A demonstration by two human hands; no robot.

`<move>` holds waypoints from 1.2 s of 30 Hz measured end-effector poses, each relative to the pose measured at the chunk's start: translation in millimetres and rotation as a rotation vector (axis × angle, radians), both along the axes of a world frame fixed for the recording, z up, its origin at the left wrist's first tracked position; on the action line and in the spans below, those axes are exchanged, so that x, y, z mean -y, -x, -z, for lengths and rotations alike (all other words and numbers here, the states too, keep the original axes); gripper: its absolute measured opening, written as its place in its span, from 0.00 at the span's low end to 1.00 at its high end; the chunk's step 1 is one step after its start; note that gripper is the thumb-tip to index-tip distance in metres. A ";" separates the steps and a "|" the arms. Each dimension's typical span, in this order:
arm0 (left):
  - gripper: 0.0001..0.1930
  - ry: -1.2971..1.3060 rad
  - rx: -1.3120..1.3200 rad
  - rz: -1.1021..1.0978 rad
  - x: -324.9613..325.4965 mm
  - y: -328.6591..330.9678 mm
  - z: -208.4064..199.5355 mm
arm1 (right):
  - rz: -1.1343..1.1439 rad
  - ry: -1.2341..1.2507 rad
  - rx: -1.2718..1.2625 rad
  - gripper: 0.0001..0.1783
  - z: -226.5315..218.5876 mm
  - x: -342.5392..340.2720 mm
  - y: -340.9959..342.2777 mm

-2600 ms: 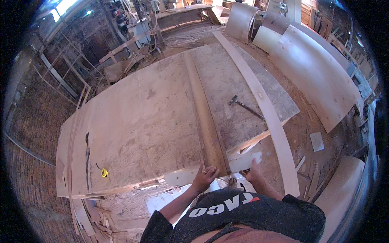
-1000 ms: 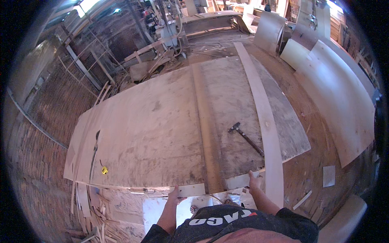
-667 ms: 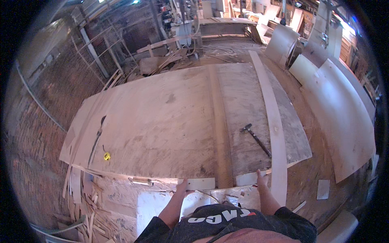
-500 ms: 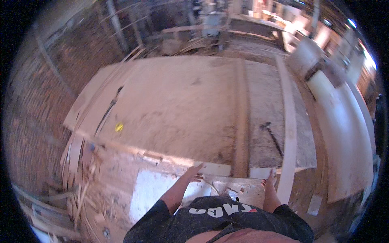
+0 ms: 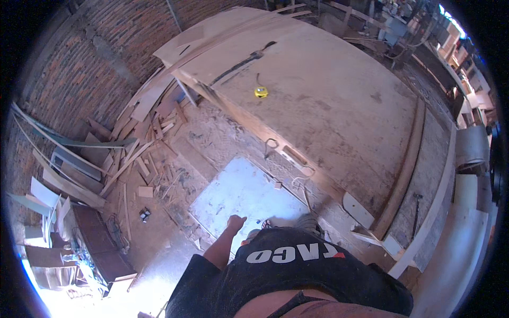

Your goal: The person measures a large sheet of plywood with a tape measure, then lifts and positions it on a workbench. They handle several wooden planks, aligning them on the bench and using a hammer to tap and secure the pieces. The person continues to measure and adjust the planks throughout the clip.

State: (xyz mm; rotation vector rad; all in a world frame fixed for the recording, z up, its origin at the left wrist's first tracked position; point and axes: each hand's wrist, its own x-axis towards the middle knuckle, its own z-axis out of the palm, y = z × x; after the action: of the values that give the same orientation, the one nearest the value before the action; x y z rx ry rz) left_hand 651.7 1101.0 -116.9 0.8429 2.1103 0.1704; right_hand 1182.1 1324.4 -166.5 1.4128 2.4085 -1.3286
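Note:
My left hand [image 5: 236, 222] hangs over a pale board [image 5: 233, 185] on the floor. Its fingers look curled in with the thumb sticking out, and nothing shows in them. My right hand is out of sight, its arm hidden past the dark shirt. Ahead and to the right stands a large, dusty wooden worktable [image 5: 323, 106]. On it lie a yellow tape measure [image 5: 261, 92], a long dark strip [image 5: 244, 62] and, near the right end, a dark hammer-like tool [image 5: 415, 212].
Scrap wood [image 5: 143, 159] lies heaped against the brick wall [image 5: 69, 85] at left. A brown cabinet-like piece [image 5: 101, 238] stands at lower left. A channel-like wooden piece [image 5: 405, 175] crosses the table's right end, beside a long pale plank [image 5: 432, 212]. Curved pale sheets [image 5: 456, 259] stand farther right.
My view has swung left, toward the brick wall and floor scraps. Both hands were at the table's near edge; the left has come away and curled, and the right has left the view.

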 end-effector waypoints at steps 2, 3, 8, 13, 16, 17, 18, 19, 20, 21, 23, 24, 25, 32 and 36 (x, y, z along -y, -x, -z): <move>0.27 0.073 0.086 -0.151 24.8 11.8 2.8 | -0.216 -0.268 -0.146 0.25 9.4 -27.6 30.5; 0.27 0.114 0.089 -0.243 42.4 20.3 11.5 | -0.203 -0.044 0.026 0.20 -18.9 -50.8 84.5; 0.25 0.102 -0.015 -0.126 79.3 41.8 59.3 | -0.243 0.006 -0.025 0.13 -155.5 -165.1 297.7; 0.23 -0.114 0.075 -0.519 82.5 75.7 81.8 | 0.037 -0.139 -0.245 0.16 -232.6 -224.9 460.3; 0.20 0.081 -0.195 0.223 66.2 123.6 67.5 | -0.058 -0.421 -0.282 0.20 -216.4 -266.9 529.8; 0.18 0.182 -0.209 -0.134 59.1 146.4 62.3 | -0.081 -0.469 -0.279 0.23 -212.1 -285.9 559.6; 0.17 0.079 -0.178 -0.338 46.5 167.0 48.2 | -0.110 -0.532 -0.269 0.25 -208.5 -305.8 587.4; 0.16 -0.058 -0.145 -0.556 33.3 185.6 29.8 | -0.098 -0.579 -0.213 0.28 -208.4 -316.0 615.8; 0.16 -0.211 -0.114 -0.739 12.0 208.3 5.4 | -0.069 -0.629 -0.142 0.32 -210.1 -324.2 639.6; 0.16 -0.260 -0.213 -0.694 -0.8 236.2 4.3 | -0.044 -0.675 -0.087 0.36 -215.2 -330.7 663.2; 0.15 -0.335 -0.293 -0.655 -31.5 285.6 -11.8 | -0.069 -0.662 0.098 0.41 -206.9 -344.6 696.6; 0.15 -0.373 -0.274 -0.670 -50.4 310.8 -19.1 | -0.061 -0.655 0.192 0.43 -203.9 -352.7 712.4; 0.16 -0.446 -0.237 -0.795 -75.7 327.6 -33.3 | -0.040 -0.596 0.247 0.44 -214.9 -351.6 732.4; 0.12 -0.660 0.039 -0.591 -233.3 496.1 -87.5 | 0.345 -0.612 0.082 0.40 -168.1 -336.7 760.9; 0.13 -0.768 0.103 -0.272 -317.0 559.7 -140.6 | 0.494 -0.517 -0.001 0.33 -190.4 -306.3 773.5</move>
State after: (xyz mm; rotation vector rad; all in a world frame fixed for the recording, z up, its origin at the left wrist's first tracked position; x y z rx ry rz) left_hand 91.9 1418.0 23.7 0.9316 2.0516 1.1960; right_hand 408.7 1630.7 23.9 2.2448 2.6259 -0.7629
